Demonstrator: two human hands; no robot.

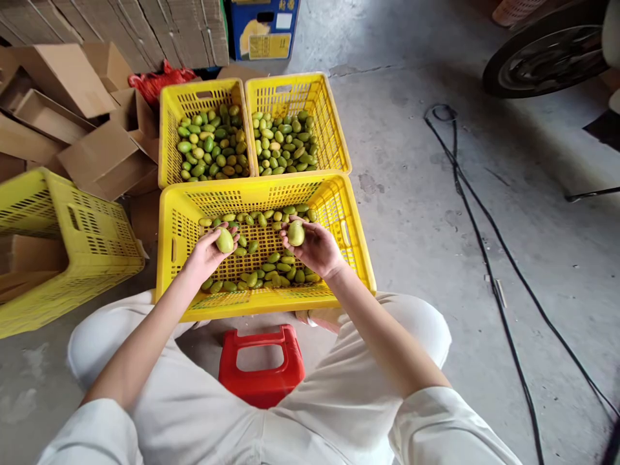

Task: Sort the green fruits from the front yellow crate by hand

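Observation:
Above the front yellow crate (264, 305), my left hand (207, 250) holds a yellowish-green oval fruit (225, 240) in its fingers. A similar pale green oval fruit (296, 233) rests in my right hand (317, 247), whose palm is turned up with the fingers curled under it. Below both hands, loose green fruits (285, 268) lie in that crate, mostly along its far and near sides. Behind it, the left crate (166, 129) and the right crate (336, 123), both yellow, hold many green and yellowish fruits.
A red plastic stool (261, 384) shows between my knees. At left, a yellow-green crate (97, 226) stands near a pile of cardboard boxes (101, 158). A red bag (162, 81) and a blue box (264, 29) are behind. Black cable (477, 236) and a wheel (547, 55) are on the right.

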